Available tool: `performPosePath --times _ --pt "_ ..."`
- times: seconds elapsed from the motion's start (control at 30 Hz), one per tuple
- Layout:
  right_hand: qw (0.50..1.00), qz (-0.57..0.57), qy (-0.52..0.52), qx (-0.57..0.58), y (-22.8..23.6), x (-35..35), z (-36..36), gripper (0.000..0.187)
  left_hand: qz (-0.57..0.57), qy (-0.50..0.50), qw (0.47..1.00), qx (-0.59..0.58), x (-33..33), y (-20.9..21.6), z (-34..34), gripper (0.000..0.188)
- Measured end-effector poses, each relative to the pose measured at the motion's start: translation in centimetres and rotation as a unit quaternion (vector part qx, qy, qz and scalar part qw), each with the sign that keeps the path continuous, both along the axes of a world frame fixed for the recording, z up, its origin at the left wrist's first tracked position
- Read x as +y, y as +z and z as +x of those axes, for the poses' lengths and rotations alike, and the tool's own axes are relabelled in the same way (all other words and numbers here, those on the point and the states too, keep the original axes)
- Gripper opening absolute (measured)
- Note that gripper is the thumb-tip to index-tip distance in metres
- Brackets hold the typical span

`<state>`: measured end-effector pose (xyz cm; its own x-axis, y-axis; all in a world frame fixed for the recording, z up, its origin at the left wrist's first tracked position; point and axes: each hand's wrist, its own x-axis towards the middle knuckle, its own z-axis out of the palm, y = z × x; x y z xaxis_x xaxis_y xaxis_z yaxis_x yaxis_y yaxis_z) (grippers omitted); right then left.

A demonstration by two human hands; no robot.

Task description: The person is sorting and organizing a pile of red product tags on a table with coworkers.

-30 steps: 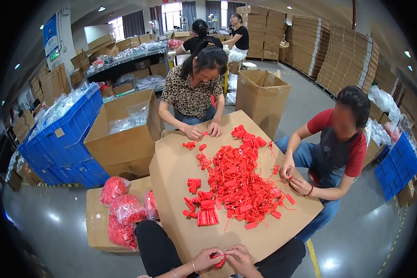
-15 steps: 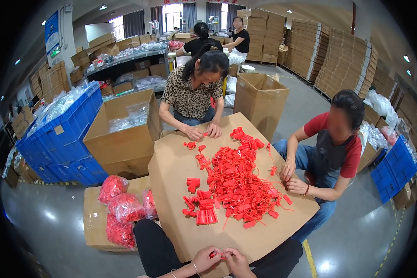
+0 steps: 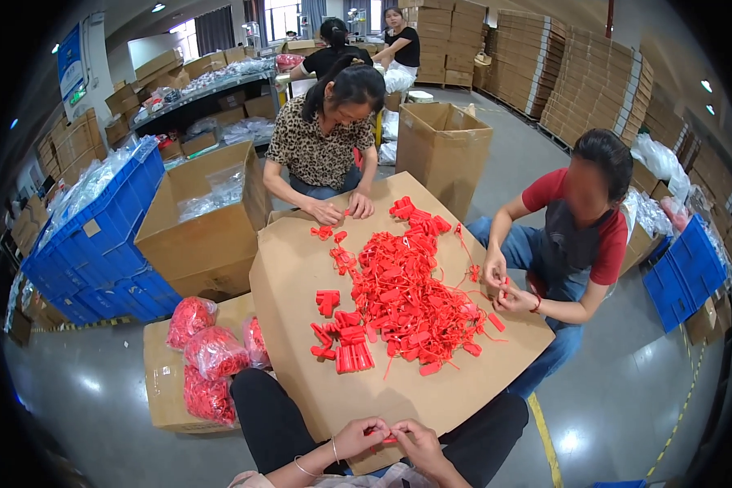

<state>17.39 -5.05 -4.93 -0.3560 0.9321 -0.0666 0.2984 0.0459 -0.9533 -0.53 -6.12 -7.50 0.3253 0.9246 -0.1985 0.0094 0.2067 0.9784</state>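
Note:
At the near edge of the cardboard-topped table (image 3: pixel 297 281), my left hand (image 3: pixel 361 437) and my right hand (image 3: pixel 416 443) are close together. Both pinch a small red plastic piece (image 3: pixel 389 439), mostly covered by my fingers. Beyond them spreads a heap of red plastic tags (image 3: pixel 411 297) with thin tails. Left of that heap lie stacked red plastic pieces (image 3: pixel 353 356), some side by side in a bundle. Across the table a person's hands (image 3: pixel 343 210) work at small red pieces. On the right, another person's hands (image 3: pixel 506 289) hold a red piece.
Clear bags of red pieces (image 3: pixel 216 353) rest on a carton (image 3: pixel 161 382) at my left. Farther left stand an open cardboard box (image 3: pixel 199 244) and blue crates (image 3: pixel 110 244). A tall open carton (image 3: pixel 439 163) stands behind the table. Two more people are at the back.
The whole view has shifted slightly, with the table higher in the picture. My hands still pinch the red piece. The right-hand person's hands have lifted a little, and their red piece now shows.

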Motion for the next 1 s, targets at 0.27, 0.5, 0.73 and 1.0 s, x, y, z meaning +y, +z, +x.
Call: performPosePath --times 0.27,0.5,0.73,1.0 --pt "0.997 -0.047 -0.042 0.04 -0.3 -0.1 -0.7 0.012 -0.157 -0.044 0.986 -0.043 0.2 0.2 0.4 0.018" --pt "0.926 -0.237 -0.051 0.291 -2.8 -0.3 -0.2 0.013 -0.185 0.079 0.974 -0.104 0.9 0.0 0.6 0.012" --pt "0.921 -0.21 -0.017 0.328 -2.7 -1.1 0.9 0.011 -0.175 0.135 0.961 -0.165 0.7 1.1 0.4 0.015" --pt "0.923 -0.277 0.04 0.266 -1.1 -0.9 3.4 0.013 -0.251 -0.107 0.958 -0.085 1.4 2.2 -0.4 0.024"
